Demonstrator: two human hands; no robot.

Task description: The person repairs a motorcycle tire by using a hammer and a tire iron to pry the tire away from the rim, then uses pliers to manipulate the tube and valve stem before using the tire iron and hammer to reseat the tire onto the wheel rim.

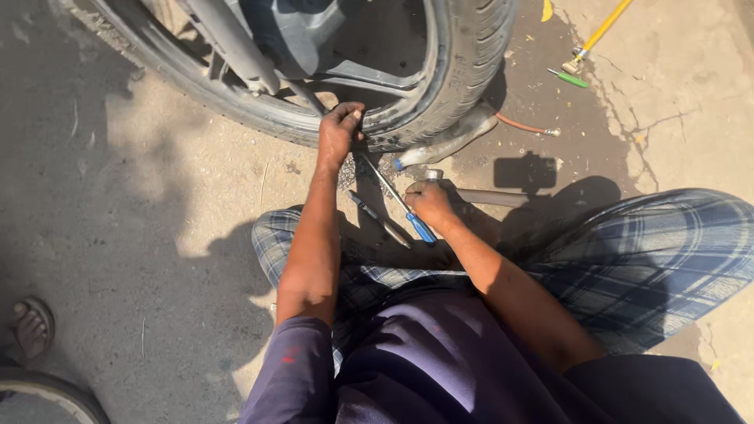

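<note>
Head view: seated on the ground, right hand [428,202] closes its fingers round a hammer handle [491,197], beside a blue-handled screwdriver [400,202]; beyond, left hand [339,132] grips the tyre [463,63] edge, steadying it.

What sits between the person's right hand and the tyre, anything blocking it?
Nothing solid blocks it. The right hand, beside a blue-handled screwdriver, has only bare ground and a pale plastic bottle lying off to the side before the tyre. The left hand is already on the tyre's edge.
</note>
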